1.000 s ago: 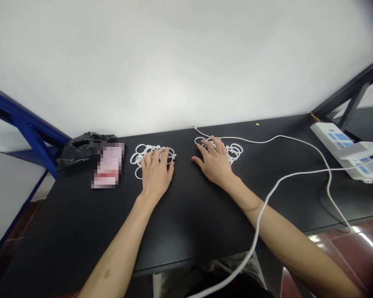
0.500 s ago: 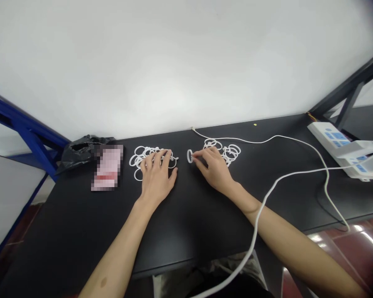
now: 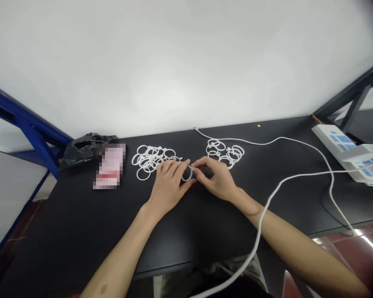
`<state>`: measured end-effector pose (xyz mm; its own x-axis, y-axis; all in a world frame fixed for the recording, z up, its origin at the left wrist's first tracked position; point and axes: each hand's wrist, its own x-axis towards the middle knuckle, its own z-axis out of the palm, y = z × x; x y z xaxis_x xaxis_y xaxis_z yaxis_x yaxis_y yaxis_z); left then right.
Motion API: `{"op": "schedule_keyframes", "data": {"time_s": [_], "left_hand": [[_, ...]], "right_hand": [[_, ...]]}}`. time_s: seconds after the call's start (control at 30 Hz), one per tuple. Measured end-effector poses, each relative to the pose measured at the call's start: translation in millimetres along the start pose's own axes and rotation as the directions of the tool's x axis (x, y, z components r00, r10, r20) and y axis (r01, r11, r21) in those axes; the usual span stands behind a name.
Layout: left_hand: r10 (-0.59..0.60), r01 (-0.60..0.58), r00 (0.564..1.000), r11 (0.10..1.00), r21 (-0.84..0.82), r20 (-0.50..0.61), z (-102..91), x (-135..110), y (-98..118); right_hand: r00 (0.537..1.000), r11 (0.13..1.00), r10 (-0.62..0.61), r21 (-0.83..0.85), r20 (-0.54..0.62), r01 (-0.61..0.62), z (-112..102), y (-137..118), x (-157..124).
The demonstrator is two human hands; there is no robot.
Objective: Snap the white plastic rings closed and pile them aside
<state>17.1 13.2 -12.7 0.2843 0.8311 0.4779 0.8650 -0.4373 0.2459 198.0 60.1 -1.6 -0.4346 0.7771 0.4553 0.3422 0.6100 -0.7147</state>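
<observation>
A white plastic ring (image 3: 187,180) with a small tab at its edge is held between my two hands above the table. My right hand (image 3: 216,178) pinches it with thumb and fingertips at the tab. On the other side, my left hand (image 3: 169,186) has its thumb and fingers closed around the same ring, partly hiding it. Just behind the left hand lies a larger pile of similar white rings (image 3: 143,174). Beyond the right hand is a smaller, looser group of white rings (image 3: 236,154).
A black plastic bag (image 3: 77,151) and a pixelated pink item (image 3: 112,161) lie at the left. A white cable (image 3: 267,203) crosses over my right forearm. White power strips (image 3: 338,142) sit at the right of the black table (image 3: 96,231), against a white wall.
My left hand has left the ring pile, moving right and closer to me, and has taken hold of the ring. The right hand has lowered slightly toward me, still pinching it.
</observation>
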Motion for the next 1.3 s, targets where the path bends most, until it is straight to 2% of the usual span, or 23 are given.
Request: {"op": "schedule_keyframes", "data": {"time_s": [0.23, 0.47, 0.8, 0.93, 1.1, 1.17, 1.3], "left_hand": [[0.002, -0.002, 1.0, 1.0, -0.027, 0.011, -0.6, 0, -1], [0.003, -0.002, 1.0, 0.997, -0.075, 0.02, 0.5, -2, -1], [-0.013, 0.013, 1.0, 0.996, -0.093, 0.003, 0.9, 0, 0], [-0.143, 0.14, 0.988, 0.988, -0.063, -0.053, -4.4, 2, -11], [-0.342, 0.362, 0.921, 0.928, 0.086, -0.185, -10.6, 3, -40], [-0.369, 0.4, 0.905, 0.908, 0.128, -0.21, -9.8, 2, -50], [-0.379, 0.412, 0.906, 0.892, 0.185, -0.189, -5.1, 0, -58]], "right_hand": [[0.997, 0.999, -0.052, 0.008, 0.066, 0.051, 3, 4, -2], [0.998, 0.998, -0.051, 0.04, 0.023, 0.05, 3, 6, 0], [0.999, 1.0, -0.023, 0.013, 0.031, 0.022, 6, 8, -1], [0.999, 0.999, 0.041, -0.01, 0.02, -0.041, 6, 10, -1], [0.996, 0.991, 0.093, -0.101, -0.004, -0.093, 5, 10, 0], [0.997, 0.987, 0.077, -0.139, 0.007, -0.075, 6, 10, 0], [0.999, 0.98, 0.034, -0.199, 0.027, -0.028, 7, 11, -1]]}}
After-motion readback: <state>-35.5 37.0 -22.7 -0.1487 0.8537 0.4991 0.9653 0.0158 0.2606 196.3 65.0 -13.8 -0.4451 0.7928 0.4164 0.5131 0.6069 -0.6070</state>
